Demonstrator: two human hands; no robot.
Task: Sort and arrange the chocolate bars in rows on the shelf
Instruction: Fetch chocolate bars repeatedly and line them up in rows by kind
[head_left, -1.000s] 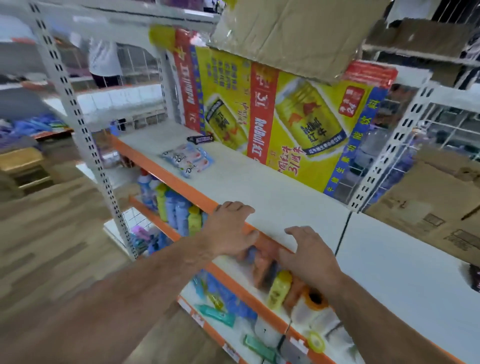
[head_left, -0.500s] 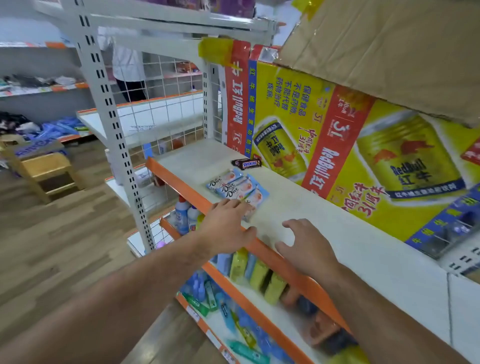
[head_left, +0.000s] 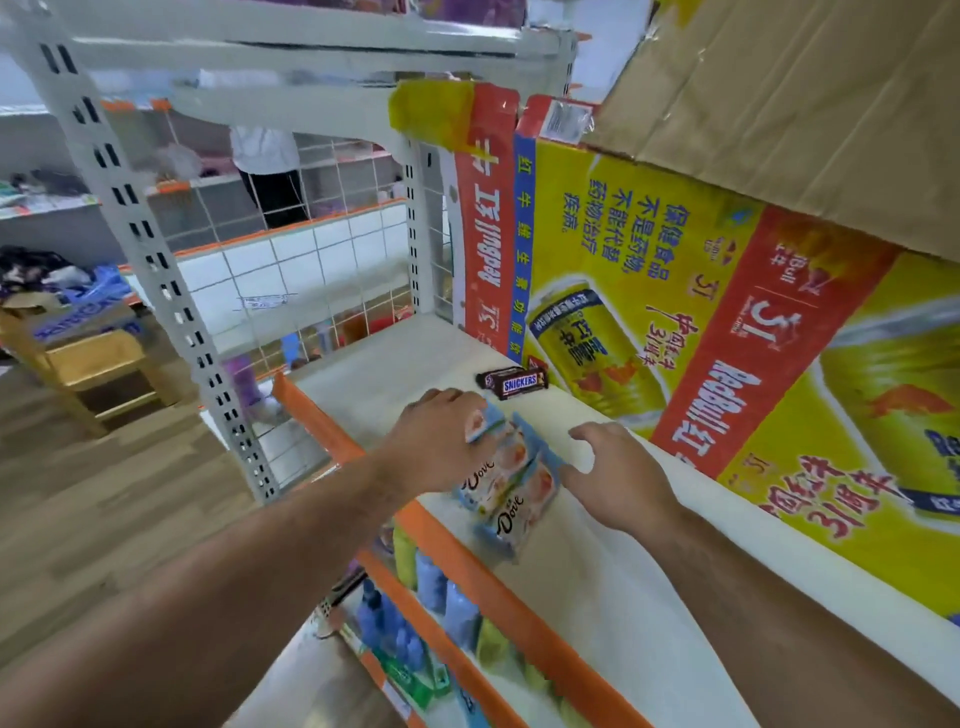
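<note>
The Dove bars (head_left: 514, 483) are flat packets in pale blue wrappers, each with a white and peach picture and the name in dark script near our end. We count three, lying side by side and overlapping a little, skewed to the shelf front, near the left end of the white shelf (head_left: 395, 374). Our left hand (head_left: 434, 441) lies knuckles-up over the far end of the leftmost one, fingers bent down onto the wrapper. The thumb is hidden, so we cannot tell whether it grips the bar or only presses on it. Our right hand (head_left: 621, 475) is spread and relaxed just to the right of the bars and holds nothing, its thumb at the edge of the rightmost wrapper. Beyond them, close to the back, lies a dark brown Snickers (head_left: 519, 383) with what looks like a second dark bar just behind it, partly hidden, so two at most. The near ends of the Dove bars come close to the orange lip (head_left: 467, 566) along the shelf front. At the back stands a printed cardboard panel (head_left: 649, 270) in yellow and red. At the left end are a white slotted post (head_left: 156, 291) and a wire grid (head_left: 322, 270). Bare shelf surface shows between the Snickers and the left end, and to the right of our right hand along the panel. On the shelf below stands a row of blue and green bottles (head_left: 441, 597), too blurred to count.
</note>
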